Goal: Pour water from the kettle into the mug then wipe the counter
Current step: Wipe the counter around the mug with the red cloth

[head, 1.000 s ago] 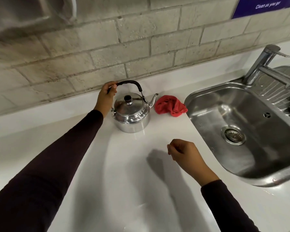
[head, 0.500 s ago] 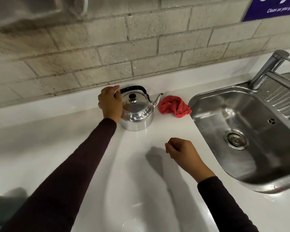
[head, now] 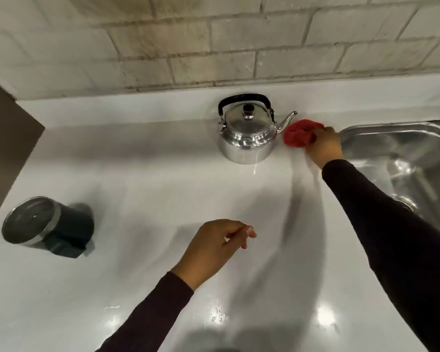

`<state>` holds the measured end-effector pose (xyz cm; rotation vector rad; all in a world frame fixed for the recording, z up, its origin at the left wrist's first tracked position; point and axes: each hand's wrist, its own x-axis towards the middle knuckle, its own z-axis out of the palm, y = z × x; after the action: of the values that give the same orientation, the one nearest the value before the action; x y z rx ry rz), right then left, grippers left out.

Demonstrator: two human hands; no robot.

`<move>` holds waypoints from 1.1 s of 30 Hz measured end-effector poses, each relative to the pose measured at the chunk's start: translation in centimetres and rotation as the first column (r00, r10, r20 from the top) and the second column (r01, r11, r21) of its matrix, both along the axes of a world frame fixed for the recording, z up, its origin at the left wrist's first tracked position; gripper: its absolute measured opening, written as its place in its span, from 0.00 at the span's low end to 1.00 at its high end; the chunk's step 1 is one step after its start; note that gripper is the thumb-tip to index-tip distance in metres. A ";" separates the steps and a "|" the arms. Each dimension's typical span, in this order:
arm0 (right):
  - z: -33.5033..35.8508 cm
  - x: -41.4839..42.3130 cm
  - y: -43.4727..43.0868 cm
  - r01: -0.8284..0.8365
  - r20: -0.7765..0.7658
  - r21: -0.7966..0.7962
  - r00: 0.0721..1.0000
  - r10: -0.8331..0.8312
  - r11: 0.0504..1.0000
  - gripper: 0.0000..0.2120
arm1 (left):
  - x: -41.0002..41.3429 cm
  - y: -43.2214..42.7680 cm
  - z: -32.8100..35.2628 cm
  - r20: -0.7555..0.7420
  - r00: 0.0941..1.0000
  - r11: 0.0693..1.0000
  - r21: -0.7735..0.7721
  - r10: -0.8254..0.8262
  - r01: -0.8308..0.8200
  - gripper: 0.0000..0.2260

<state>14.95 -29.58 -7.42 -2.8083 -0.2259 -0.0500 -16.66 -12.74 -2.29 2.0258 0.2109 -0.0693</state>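
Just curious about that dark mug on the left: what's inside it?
The dark mug stands on the white counter. Its steel inside shows a grey, flat sheen, perhaps water; the blur leaves that unsure. The rim hides part of the near wall.

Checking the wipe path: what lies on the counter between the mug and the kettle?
Nothing. In the head view the white counter between the mug and the kettle is bare.

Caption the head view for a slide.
Right hand grasps the red cloth beside the kettle; left hand hovers empty.
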 end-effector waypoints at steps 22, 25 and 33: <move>2.9 -30.7 15.8 -0.161 -0.205 0.594 0.917 0.342 0.788 0.13 | -13.1 13.7 2.0 0.203 0.912 0.934 -0.055 0.355 -0.352 0.11; 7.1 -32.1 18.8 -0.130 -0.176 0.769 0.898 0.403 0.625 0.15 | -14.8 16.3 2.7 0.277 0.859 0.902 -0.093 0.431 -0.423 0.11; 8.5 -31.7 25.2 0.004 -0.267 0.749 0.917 0.297 0.662 0.16 | -19.5 22.0 1.5 0.250 0.713 0.755 -0.216 0.655 -0.619 0.13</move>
<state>-16.79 -4.38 1.12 -1.9113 -0.2700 0.3532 -36.13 9.27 -0.74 1.7119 0.6827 0.6657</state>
